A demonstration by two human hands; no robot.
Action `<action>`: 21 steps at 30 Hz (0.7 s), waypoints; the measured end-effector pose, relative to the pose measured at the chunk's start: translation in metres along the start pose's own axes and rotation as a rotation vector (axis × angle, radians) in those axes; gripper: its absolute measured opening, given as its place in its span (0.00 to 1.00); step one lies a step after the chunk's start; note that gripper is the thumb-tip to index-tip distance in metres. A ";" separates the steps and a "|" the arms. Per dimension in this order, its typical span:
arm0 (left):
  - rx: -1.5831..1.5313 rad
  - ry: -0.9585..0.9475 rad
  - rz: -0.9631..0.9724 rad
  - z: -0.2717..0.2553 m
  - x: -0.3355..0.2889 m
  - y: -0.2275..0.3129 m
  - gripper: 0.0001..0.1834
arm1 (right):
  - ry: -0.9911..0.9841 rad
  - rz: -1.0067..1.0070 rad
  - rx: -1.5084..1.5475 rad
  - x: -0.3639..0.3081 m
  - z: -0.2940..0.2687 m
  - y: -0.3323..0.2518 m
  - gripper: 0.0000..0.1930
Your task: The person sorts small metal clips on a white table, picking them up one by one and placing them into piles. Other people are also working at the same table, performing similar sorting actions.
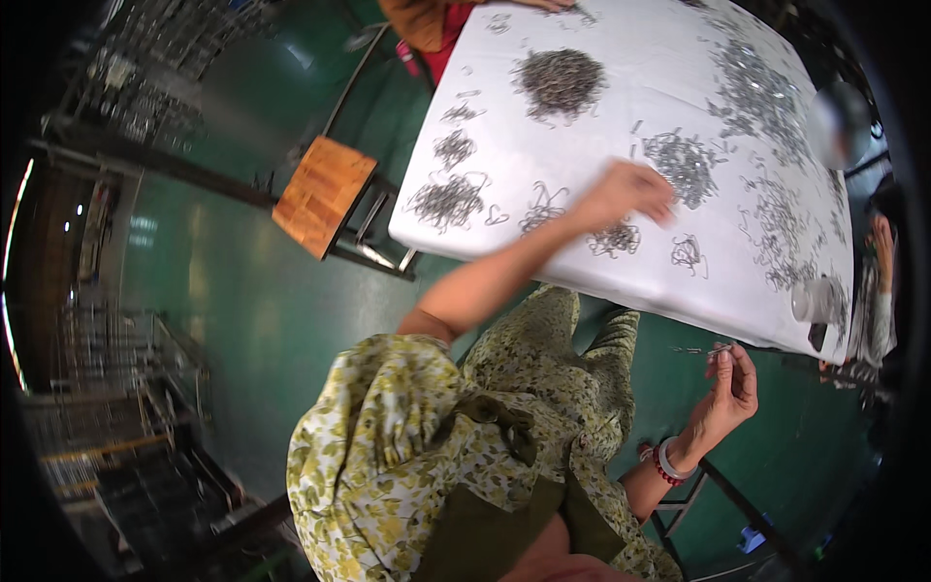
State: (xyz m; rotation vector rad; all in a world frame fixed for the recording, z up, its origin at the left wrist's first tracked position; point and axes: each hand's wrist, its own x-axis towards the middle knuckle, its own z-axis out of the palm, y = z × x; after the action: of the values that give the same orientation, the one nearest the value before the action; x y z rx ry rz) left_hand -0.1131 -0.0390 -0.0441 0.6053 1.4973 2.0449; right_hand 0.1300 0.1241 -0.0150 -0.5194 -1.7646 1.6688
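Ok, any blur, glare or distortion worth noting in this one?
Head view: motion blur smears the bare left hand; the bare right hand looks crisper; pale glare spots the glossy green floor; the white-covered table has bowed edges, and the picture's corners fall to black.

1. Wire pieces [446, 201]: bare metal, smooth-looking, with a dull shine from where I stand.
2. Table covering [504, 155]: matt, fairly smooth; cloth or plastic, I can't tell.
3. Stool seat [325, 197]: smooth wood, softly sheened.
4. Floor [291, 301]: glossy, catching light.
5. Floral clothing [373, 417]: soft-looking, matt cloth.
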 end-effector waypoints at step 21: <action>0.189 -0.002 0.252 0.126 -0.079 -0.019 0.05 | 0.052 -0.126 -0.108 -0.009 0.027 0.009 0.10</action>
State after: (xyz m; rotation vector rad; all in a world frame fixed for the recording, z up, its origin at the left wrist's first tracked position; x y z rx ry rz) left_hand 0.0297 0.0047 -0.0303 0.9118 1.6991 2.0966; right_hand 0.1166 0.0990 -0.0249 -0.4849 -1.8183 1.4683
